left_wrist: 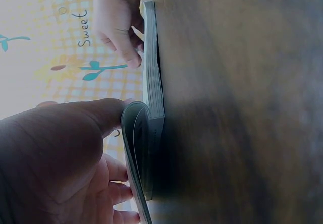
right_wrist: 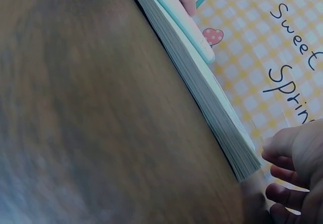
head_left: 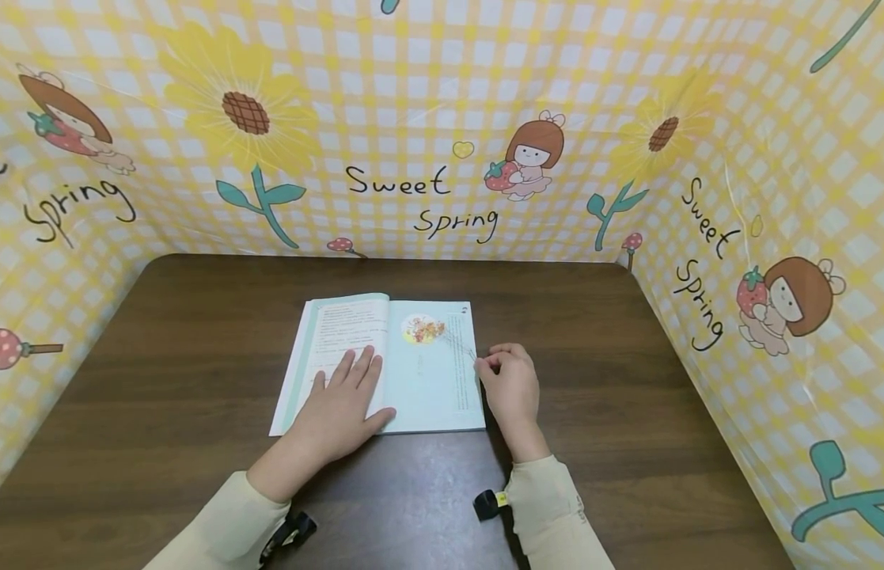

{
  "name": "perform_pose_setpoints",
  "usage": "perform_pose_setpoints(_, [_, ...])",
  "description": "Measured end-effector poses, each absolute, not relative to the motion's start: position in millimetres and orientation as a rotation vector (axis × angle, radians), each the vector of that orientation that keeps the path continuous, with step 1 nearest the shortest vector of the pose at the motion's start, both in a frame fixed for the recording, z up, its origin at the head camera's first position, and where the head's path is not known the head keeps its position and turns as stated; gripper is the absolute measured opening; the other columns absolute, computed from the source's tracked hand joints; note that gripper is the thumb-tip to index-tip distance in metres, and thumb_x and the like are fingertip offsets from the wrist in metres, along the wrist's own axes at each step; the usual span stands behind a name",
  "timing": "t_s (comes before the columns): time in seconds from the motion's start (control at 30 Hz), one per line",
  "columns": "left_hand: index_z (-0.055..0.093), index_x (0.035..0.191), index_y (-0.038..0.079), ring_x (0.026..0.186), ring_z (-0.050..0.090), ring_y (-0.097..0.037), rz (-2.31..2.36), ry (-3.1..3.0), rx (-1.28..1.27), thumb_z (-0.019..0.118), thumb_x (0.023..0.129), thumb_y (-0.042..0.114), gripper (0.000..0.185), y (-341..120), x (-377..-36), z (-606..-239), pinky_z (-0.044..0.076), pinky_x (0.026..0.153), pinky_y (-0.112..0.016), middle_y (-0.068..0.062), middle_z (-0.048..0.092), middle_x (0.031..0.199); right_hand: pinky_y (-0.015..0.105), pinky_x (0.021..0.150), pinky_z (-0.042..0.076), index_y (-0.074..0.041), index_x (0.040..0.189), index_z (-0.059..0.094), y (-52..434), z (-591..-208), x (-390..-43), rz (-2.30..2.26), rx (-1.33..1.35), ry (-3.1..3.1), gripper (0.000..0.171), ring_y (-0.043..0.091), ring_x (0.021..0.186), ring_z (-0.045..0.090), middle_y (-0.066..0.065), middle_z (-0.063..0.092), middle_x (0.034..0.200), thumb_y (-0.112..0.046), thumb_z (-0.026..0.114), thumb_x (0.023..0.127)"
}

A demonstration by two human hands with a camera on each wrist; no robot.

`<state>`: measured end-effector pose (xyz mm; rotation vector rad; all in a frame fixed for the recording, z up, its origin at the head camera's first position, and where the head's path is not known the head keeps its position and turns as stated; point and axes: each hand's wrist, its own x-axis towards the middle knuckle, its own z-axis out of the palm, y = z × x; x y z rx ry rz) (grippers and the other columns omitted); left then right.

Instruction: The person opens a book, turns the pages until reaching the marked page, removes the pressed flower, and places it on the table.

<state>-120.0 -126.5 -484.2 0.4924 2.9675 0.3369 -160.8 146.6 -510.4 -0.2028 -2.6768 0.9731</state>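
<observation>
An open book with pale blue-green pages lies flat on the dark wooden table. My left hand rests on its left page, fingers straight and spread, thumb near the spine. My right hand sits at the book's right edge, fingers curled, thumb and forefinger pinching the edge of the right-hand page. In the left wrist view the book is seen edge-on, my left hand lies on a curved page, and the right hand is at the far end. In the right wrist view the right hand is at the corner of the page block.
A yellow checked screen printed with sunflowers and "Sweet Spring" walls the table on the back, left and right. Bare table lies around the book on all sides. Both arms wear cream sleeves.
</observation>
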Motion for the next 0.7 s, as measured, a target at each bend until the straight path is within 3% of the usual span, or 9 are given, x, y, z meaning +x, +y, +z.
perform_pose_setpoints(0.37, [0.030, 0.161, 0.003, 0.156, 0.018, -0.041, 0.341, 2.975, 0.499, 0.060, 0.097, 0.057, 0.089, -126.3, -119.1, -482.5, 0.020, 0.114, -0.075, -0.016, 0.022, 0.169, 0.038, 0.086, 0.052, -0.007, 0.077, 0.076, 147.4, -499.5, -163.2, 0.998, -0.120, -2.626, 0.022, 0.021, 0.104, 0.064, 0.000, 0.069, 0.111, -0.023, 0.077, 0.092])
perform_pose_setpoints(0.7, [0.027, 0.162, 0.004, 0.157, 0.016, -0.040, 0.344, 2.954, 0.492, 0.059, 0.097, 0.057, 0.089, -126.5, -120.0, -482.1, 0.020, 0.115, -0.075, -0.015, 0.019, 0.170, 0.035, 0.078, 0.052, -0.006, 0.079, 0.076, 152.7, -481.0, -169.1, 1.050, -0.056, -2.598, 0.023, 0.021, 0.102, 0.063, 0.000, 0.067, 0.113, -0.024, 0.077, 0.093])
